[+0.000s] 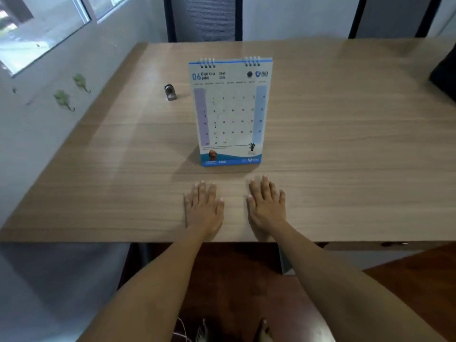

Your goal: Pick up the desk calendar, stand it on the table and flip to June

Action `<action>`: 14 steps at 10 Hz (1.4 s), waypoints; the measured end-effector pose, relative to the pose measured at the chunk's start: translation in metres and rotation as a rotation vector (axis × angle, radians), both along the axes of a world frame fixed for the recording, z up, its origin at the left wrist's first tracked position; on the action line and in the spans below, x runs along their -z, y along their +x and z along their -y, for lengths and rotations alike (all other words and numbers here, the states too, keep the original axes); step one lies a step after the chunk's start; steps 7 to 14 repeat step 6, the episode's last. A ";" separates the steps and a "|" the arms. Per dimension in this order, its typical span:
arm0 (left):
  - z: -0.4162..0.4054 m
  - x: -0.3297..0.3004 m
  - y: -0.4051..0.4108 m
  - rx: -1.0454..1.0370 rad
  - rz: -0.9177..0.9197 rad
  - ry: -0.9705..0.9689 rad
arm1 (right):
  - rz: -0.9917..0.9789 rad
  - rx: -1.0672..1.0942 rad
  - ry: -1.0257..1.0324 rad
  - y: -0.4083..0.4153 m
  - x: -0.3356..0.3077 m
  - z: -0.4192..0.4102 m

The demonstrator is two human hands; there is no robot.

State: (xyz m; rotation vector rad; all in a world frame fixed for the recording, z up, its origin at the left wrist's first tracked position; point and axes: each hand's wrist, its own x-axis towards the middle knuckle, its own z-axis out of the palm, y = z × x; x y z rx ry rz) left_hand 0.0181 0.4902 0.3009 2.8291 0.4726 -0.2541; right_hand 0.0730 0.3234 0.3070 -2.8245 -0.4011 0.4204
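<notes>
The desk calendar [230, 112] stands upright on the wooden table [345, 144], spiral rings at the top, its front page showing "06 JUNE" with a date grid and a blue band at the bottom. My left hand [203, 206] lies flat, palm down, on the table just in front of the calendar's left side. My right hand [266, 206] lies flat beside it, in front of the calendar's right side. Both hands hold nothing and are a short gap away from the calendar's base.
A small grey metal object [169, 92] stands on the table left of the calendar. A dark object [444, 75] sits at the table's right edge. A white wall with green hooks [63, 98] runs along the left; dark chair backs [204, 18] stand behind the table.
</notes>
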 end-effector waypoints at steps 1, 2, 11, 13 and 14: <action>0.000 0.003 -0.001 -0.004 0.040 0.012 | 0.014 -0.010 -0.022 0.000 0.007 0.002; 0.001 0.003 -0.002 0.003 0.078 0.017 | 0.024 -0.010 -0.012 -0.001 0.009 0.001; 0.001 0.007 -0.005 0.011 0.099 0.031 | 0.479 0.381 1.147 0.025 -0.197 0.055; 0.001 0.007 -0.005 0.011 0.099 0.031 | 0.479 0.381 1.147 0.025 -0.197 0.055; 0.001 0.007 -0.005 0.011 0.099 0.031 | 0.479 0.381 1.147 0.025 -0.197 0.055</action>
